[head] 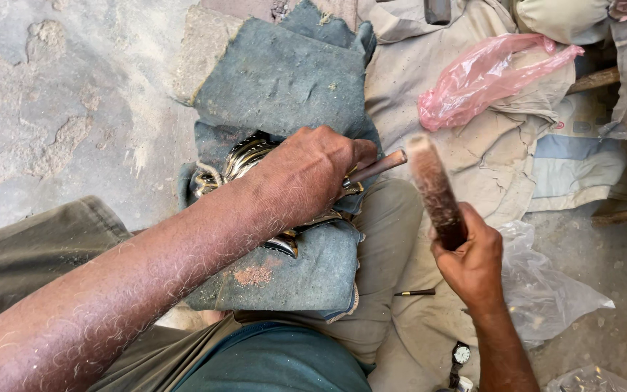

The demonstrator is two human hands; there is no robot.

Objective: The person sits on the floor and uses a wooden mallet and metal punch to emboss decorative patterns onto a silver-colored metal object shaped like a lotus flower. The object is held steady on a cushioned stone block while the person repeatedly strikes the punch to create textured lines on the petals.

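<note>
Left hand [313, 170] at frame centre grips a chisel [379, 167] against the carved metal piece [244, 156]; right hand [469, 261] clenches a raised mallet [433, 189]; relief appears largely worked, chasing unfinished

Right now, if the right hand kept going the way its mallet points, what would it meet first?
Probably the butt of the chisel held in the left hand. The right hand points its mallet up and left, and the mallet's head sits just beside that end. Depth is unclear, and the head is blurred.
</note>
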